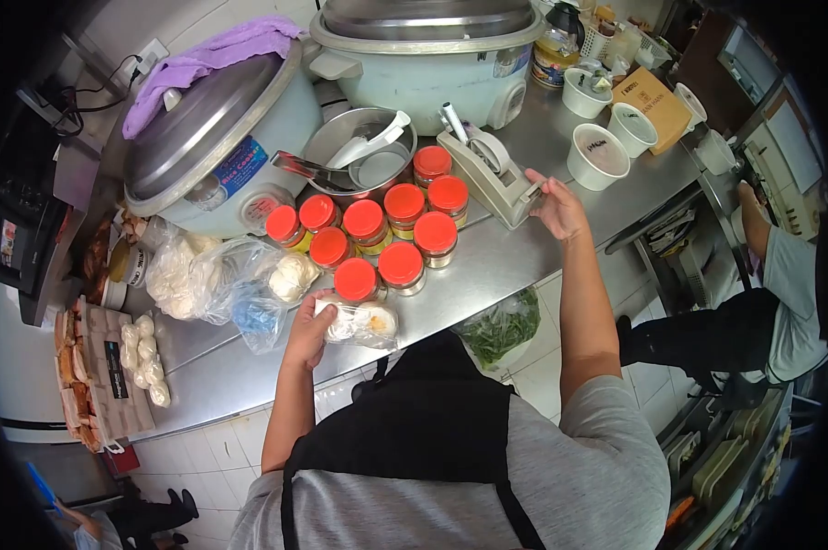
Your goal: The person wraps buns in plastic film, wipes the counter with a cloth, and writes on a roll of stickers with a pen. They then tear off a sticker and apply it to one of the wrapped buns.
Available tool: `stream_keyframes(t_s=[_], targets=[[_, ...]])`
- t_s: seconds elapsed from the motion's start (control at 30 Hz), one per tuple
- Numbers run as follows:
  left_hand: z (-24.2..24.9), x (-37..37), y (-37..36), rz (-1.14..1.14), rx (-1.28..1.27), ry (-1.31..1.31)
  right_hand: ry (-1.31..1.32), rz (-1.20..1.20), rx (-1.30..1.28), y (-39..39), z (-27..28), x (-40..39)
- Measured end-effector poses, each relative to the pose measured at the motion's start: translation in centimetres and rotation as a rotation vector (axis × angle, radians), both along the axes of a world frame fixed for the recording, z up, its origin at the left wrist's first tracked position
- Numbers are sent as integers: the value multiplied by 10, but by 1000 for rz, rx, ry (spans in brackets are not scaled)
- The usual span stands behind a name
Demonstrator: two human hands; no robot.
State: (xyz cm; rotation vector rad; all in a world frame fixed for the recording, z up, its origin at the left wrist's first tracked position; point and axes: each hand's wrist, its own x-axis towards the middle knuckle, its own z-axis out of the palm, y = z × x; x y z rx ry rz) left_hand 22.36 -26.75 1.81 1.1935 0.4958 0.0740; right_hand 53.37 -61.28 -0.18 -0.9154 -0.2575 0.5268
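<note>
My left hand (307,334) is closed on the edge of a clear plastic bag (363,324) at the counter's front edge. White food with an orange-yellow patch shows through the bag. My right hand (560,209) is at the cutting end of a beige tape dispenser (498,188), thumb and fingers pinched where the tape comes off; the strip itself is hard to make out. A roll of tape (493,150) sits in the dispenser, with a marker pen (454,123) beside it. Several red-lidded jars (401,263) stand between my hands.
Behind the jars is a metal pot (360,156) with utensils in it. Two large rice cookers (427,82) stand at the back. White lidded tubs (601,158) are at right, filled plastic bags (198,275) at left. A bag of greens (501,328) is below the counter. A person (744,321) stands at far right.
</note>
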Motion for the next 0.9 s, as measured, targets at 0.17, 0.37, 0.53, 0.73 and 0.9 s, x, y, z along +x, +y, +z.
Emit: stream_keyframes(t_s=[0.17,0.37,0.53,0.73,0.9], targets=[[5,-1,-2,14,-52,-17,48,-131,-198,-7,-10,-15],[-1,-9,1,37,-55,-32,-66,-147,-452,0,-9,-25],[11,-15,2,91,-53,-34,-280,-271,-552,-3,-26,-13],[37,-15,11,230,19,-32,-558,-528,-901,-24,-52,-3],[72,-9,20,407,-75,-130,-665,-390,-753,58,71,-73]])
